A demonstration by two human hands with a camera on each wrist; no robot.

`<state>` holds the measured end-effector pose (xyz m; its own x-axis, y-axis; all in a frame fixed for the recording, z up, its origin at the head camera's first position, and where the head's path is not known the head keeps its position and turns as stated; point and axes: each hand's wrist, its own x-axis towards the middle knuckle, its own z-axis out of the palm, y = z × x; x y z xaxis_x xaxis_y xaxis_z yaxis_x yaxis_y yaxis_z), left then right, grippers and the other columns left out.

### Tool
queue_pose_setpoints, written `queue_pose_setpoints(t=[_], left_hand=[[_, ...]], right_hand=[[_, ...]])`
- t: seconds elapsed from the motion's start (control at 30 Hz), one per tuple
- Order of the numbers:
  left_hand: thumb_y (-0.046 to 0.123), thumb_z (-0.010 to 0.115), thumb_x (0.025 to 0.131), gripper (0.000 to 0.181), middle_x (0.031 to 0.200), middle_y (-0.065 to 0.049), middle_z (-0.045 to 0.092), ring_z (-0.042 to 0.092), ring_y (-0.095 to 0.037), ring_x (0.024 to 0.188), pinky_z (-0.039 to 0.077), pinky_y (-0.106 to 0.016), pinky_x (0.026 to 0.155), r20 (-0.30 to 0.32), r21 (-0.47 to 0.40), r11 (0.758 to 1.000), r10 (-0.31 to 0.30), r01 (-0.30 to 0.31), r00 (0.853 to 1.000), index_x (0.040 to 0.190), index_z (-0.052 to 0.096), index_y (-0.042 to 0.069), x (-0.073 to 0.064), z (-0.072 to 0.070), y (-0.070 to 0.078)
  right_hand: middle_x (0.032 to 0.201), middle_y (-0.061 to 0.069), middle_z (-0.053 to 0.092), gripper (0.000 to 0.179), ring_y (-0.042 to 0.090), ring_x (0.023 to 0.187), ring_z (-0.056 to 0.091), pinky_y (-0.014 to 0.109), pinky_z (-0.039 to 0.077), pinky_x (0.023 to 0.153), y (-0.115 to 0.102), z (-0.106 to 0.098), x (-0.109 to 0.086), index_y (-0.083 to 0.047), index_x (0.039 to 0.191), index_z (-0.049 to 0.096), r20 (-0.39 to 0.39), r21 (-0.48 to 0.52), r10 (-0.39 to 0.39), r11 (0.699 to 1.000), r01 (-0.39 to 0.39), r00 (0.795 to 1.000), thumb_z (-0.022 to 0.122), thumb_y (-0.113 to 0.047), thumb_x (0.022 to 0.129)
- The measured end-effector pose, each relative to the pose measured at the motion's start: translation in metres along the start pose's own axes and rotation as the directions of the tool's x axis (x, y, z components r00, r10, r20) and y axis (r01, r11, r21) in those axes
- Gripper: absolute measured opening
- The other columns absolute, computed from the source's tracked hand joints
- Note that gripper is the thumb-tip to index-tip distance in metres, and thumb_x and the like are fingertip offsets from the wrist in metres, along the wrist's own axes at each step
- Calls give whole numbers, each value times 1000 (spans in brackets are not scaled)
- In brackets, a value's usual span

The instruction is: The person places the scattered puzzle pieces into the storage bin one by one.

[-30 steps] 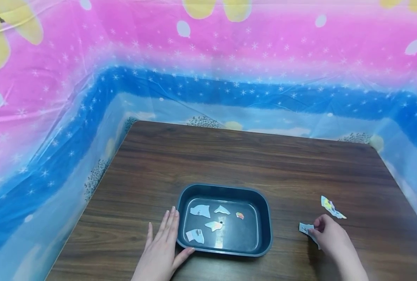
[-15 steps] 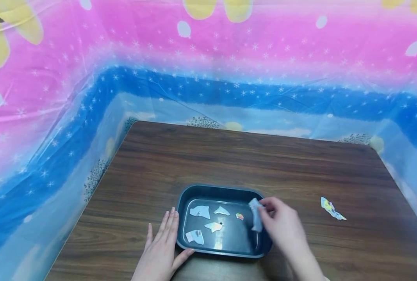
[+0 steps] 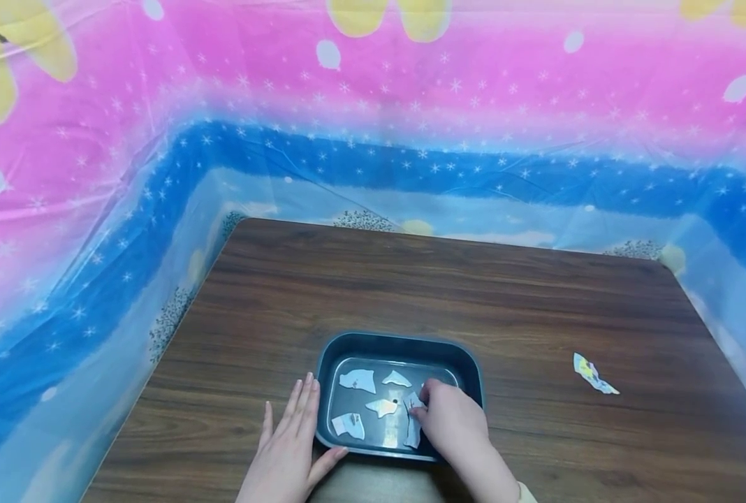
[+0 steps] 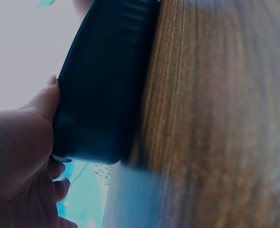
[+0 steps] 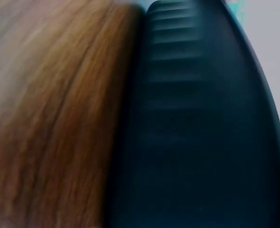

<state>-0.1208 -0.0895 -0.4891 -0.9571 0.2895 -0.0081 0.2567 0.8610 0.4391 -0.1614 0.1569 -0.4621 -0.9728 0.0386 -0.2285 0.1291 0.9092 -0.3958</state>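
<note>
A dark blue-grey rectangular tray stands on the table. Inside it my right hand pinches a long, pale blue torn paper piece between thumb and fingers, close over the tray's floor. Several other torn pieces lie in the tray, among them a pale one at the back left and another at the front left. My left hand rests against the tray's left side, fingers straight, thumb at the front rim. The left wrist view shows that thumb on the tray's outer wall. In the right wrist view the tray wall hides the right fingers.
To the right of the tray, a torn paper piece with yellow and purple print lies on the brown wood-grain table. A pink and blue patterned cloth hangs around the table's back and sides.
My right hand has carried the long pale piece from the table at right, over the tray's right rim and down inside. It now covers the small red-orange piece. My left hand stays put.
</note>
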Motion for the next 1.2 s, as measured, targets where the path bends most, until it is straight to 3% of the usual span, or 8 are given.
queue_pose_setpoints(t=[0.23, 0.4, 0.6, 0.73, 0.9, 1.07, 1.2], left_hand=[[63, 62, 93, 99, 167, -16, 20, 19, -35, 153, 13, -74, 114, 12, 4, 1000, -29, 29, 1000, 161, 23, 2, 1, 0, 0], [62, 63, 93, 99, 167, -16, 20, 19, -35, 153, 13, -74, 114, 11, 7, 1000, -26, 26, 1000, 161, 24, 2, 0, 0, 0], [62, 63, 93, 99, 167, -17, 20, 20, -35, 153, 14, -74, 113, 7, 7, 1000, -21, 21, 1000, 161, 23, 2, -1, 0, 1], [62, 62, 94, 99, 167, -17, 20, 20, -36, 153, 14, -74, 114, 1, 11, 1000, -20, 20, 1000, 161, 23, 1, -1, 0, 1], [62, 62, 94, 99, 167, -16, 19, 19, -35, 153, 13, -74, 114, 14, 4, 1000, -27, 27, 1000, 161, 22, 2, 0, -1, 1], [62, 62, 94, 99, 167, -16, 18, 17, -34, 154, 12, -73, 114, 30, 3, 999, -34, 34, 999, 162, 21, 3, 1, -1, 1], [62, 62, 94, 99, 167, -15, 17, 17, -34, 154, 11, -73, 114, 36, 3, 999, -38, 38, 999, 162, 21, 3, 2, -1, 2]], right_hand=[[70, -3, 61, 30, 14, 60, 52, 31, 45, 53, 0, 4, 2, -12, 93, 69, -17, -128, -40, 991, 38, 999, 86, -35, 83], [68, -4, 60, 34, 13, 58, 51, 30, 45, 52, 1, 3, 1, -13, 90, 68, -40, -157, -67, 986, 60, 997, 86, -40, 81], [72, -7, 65, 17, 7, 60, 53, 27, 46, 55, -1, -15, -8, -15, 92, 73, -180, -13, -112, 994, 112, 977, 76, -32, 93], [84, -3, 70, 12, 11, 69, 59, 33, 50, 62, 12, -33, -13, -16, 96, 76, -333, 76, -117, 986, 150, 936, 73, -27, 96], [92, 5, 70, 20, 19, 77, 64, 39, 52, 65, 53, -58, -9, -10, 109, 75, -427, 132, -46, 985, 113, 903, 68, -26, 99], [96, 15, 74, 22, 31, 82, 70, 44, 52, 64, 120, -81, 0, -3, 110, 72, -466, 137, 73, 990, -10, 882, 66, -21, 99], [113, 23, 71, 29, 43, 96, 67, 52, 51, 69, 178, -94, 10, 1, 117, 69, -388, 127, 205, 978, -168, 899, 63, -22, 99]])
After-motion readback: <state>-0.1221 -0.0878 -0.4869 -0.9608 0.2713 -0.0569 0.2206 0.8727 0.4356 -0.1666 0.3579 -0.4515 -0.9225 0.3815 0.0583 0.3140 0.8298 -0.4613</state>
